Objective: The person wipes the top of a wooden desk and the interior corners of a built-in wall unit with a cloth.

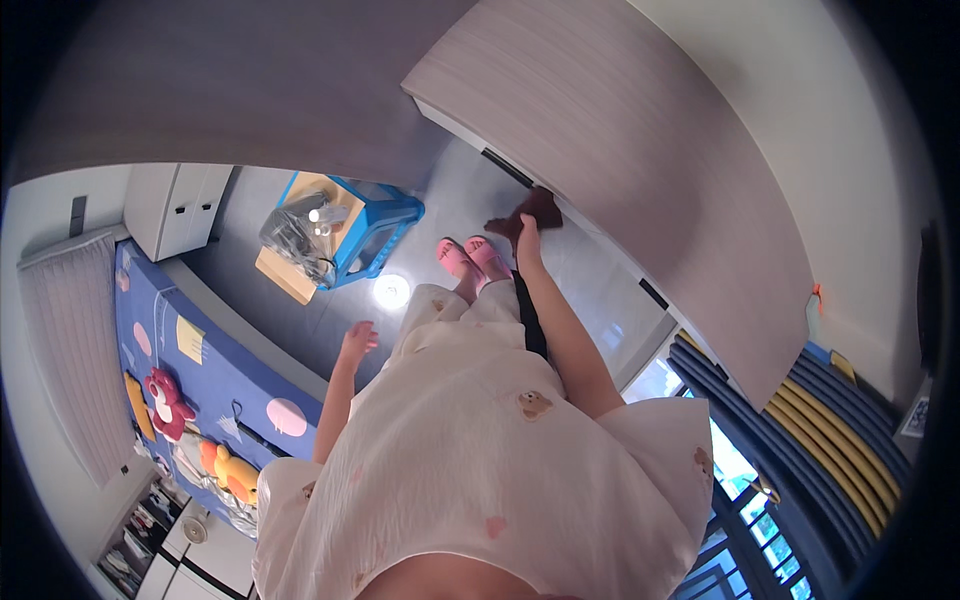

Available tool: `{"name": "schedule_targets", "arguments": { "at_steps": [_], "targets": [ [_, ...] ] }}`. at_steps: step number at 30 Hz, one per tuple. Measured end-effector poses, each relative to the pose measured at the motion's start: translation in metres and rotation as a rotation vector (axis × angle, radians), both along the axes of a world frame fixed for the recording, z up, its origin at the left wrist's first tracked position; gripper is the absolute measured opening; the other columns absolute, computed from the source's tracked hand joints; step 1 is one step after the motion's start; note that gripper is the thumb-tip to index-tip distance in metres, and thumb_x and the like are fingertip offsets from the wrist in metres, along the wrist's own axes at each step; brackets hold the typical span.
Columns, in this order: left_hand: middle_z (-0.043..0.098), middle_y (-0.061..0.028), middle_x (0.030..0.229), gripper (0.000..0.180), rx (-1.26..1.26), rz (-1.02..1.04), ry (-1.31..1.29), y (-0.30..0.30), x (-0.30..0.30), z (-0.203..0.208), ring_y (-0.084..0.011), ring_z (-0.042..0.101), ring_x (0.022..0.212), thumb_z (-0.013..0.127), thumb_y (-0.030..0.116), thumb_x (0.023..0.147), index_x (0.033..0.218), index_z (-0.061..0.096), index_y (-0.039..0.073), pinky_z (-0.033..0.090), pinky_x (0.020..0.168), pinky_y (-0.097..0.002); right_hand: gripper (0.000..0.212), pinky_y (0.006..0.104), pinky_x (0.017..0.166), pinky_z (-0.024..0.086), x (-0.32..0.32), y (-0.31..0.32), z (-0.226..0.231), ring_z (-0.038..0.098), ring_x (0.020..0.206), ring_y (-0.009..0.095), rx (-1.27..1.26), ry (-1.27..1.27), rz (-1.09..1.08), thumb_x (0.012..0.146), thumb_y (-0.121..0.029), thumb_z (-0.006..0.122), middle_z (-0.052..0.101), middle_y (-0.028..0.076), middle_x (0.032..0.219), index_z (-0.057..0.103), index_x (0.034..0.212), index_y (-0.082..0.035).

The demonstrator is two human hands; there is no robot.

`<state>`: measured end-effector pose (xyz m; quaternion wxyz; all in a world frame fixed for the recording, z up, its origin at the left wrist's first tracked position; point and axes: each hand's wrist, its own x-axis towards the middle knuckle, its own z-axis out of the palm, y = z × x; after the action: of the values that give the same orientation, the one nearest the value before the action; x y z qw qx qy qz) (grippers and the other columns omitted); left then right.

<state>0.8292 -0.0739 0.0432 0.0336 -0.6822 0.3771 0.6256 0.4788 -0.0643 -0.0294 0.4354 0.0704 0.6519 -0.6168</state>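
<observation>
My right hand (529, 238) reaches forward beside the wooden-faced cabinet (600, 130), its fingers closed on a dark brown cloth (541, 207). The cloth is bunched, with one end spreading left of the hand and the other close to the cabinet's lower edge. Its exact kind does not show. My left hand (359, 341) is off to the left with fingers apart, holding nothing. A black strip of something (526, 315) shows between my right forearm and my leg; I cannot tell what it is.
Left of my feet in pink slippers (482, 252) stands a blue plastic stool (385, 235) with a wooden board, a grey plastic bag (295, 232) and white bottles. A blue-covered bed (240, 370) with plush toys runs along the left. Folded blue and yellow mats (820, 430) stand at the right.
</observation>
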Motion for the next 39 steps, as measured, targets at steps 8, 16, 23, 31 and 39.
{"name": "schedule_targets", "arguments": {
  "at_steps": [8,16,23,31,39],
  "targets": [
    [0.052,-0.0051,0.074,0.028,-0.07,0.003,0.082,-0.007,-0.004,0.005,-0.0099,0.049,0.054,0.038,0.025,0.075,0.094,0.045,0.007,0.036,0.05,-0.0212,0.054,0.0352,0.078,0.03,0.01,-0.053,0.015,0.037,0.095,0.033,0.241,0.269,0.171,0.069,-0.035,0.034,0.038,0.025,0.102,0.036,0.099,0.009],
    [0.052,-0.004,0.071,0.027,0.082,0.217,-0.092,0.085,0.057,-0.009,-0.0104,0.049,0.056,0.041,0.029,0.073,0.089,0.047,0.007,0.036,0.047,-0.0223,0.045,0.0405,0.071,0.035,0.002,-0.029,0.044,0.045,0.082,0.035,0.672,0.678,0.445,0.069,-0.035,0.03,0.048,0.02,0.089,0.046,0.089,0.002],
    [0.052,-0.0037,0.072,0.027,0.077,0.218,-0.06,0.104,0.067,-0.015,-0.0102,0.05,0.058,0.041,0.029,0.073,0.088,0.047,0.007,0.036,0.048,-0.022,0.041,0.0427,0.069,0.036,-0.002,-0.059,0.065,0.046,0.08,0.036,0.744,0.722,0.879,0.071,-0.035,0.027,0.048,0.02,0.089,0.048,0.085,-0.002],
    [0.053,-0.0038,0.073,0.026,-0.028,0.199,0.03,0.034,0.029,0.004,-0.0105,0.051,0.06,0.04,0.028,0.074,0.089,0.047,0.008,0.036,0.05,-0.0216,0.048,0.0347,0.067,0.038,0.019,-0.15,0.046,0.047,0.069,0.025,0.055,-0.185,0.578,0.065,-0.036,0.035,0.048,0.015,0.079,0.04,0.093,0.003],
    [0.052,-0.0037,0.073,0.027,0.122,0.201,-0.109,0.058,0.038,-0.024,-0.0117,0.051,0.059,0.042,0.029,0.072,0.089,0.047,0.009,0.037,0.049,-0.0241,0.043,0.0366,0.067,0.04,0.038,-0.059,0.095,0.048,0.071,0.025,-0.332,-0.849,0.464,0.064,-0.032,0.037,0.049,0.012,0.084,0.042,0.095,-0.002]
  ]
}}
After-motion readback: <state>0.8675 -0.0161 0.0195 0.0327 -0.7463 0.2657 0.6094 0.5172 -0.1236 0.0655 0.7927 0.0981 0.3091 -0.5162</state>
